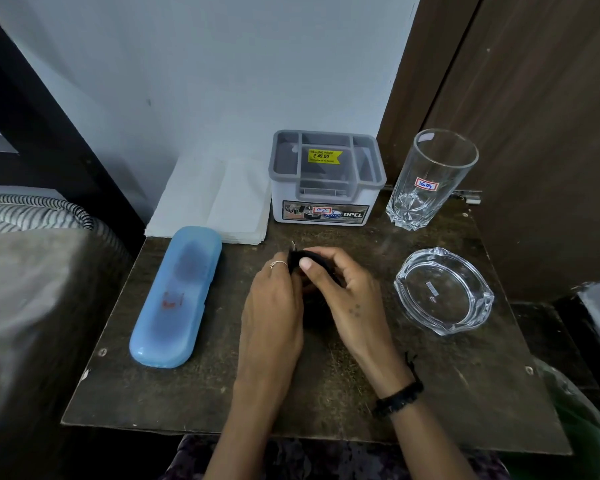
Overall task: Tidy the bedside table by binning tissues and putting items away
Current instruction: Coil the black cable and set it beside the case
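Both hands meet over the middle of the dark wooden bedside table. My left hand and my right hand together grip a small black object, mostly hidden by the fingers; a thin metal tip pokes up at its left end. A blue plastic case lies shut to the left. A stack of white tissues lies flat at the back left corner. Behind the hands stands a grey-topped white organiser box with empty compartments.
A tall empty drinking glass stands at the back right, and a clear glass ashtray sits right of the hands. A bed with striped bedding borders the left. A brown wooden panel rises on the right, with a plastic bag below.
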A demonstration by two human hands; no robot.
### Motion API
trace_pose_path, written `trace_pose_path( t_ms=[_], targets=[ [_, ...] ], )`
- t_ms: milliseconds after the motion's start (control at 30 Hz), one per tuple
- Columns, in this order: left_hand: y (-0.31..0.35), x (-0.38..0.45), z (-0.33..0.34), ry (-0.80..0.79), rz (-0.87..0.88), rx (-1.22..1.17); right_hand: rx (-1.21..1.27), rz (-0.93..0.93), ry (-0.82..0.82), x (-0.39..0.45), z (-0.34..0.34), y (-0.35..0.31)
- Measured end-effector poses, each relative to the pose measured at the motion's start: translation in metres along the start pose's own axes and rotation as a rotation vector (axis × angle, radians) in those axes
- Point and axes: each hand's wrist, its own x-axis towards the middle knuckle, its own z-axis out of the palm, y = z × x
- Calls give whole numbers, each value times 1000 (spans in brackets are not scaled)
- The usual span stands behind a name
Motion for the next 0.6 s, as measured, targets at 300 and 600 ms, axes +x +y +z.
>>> trace_pose_path(
  t_ms=[300, 600],
  targets=[
    [-5, 6, -1, -58, -190, 0, -314, -43, 65, 1, -2, 4],
    [-13, 11, -21, 29, -255, -38, -403, -38, 160, 2, -7, 2]
  ],
)
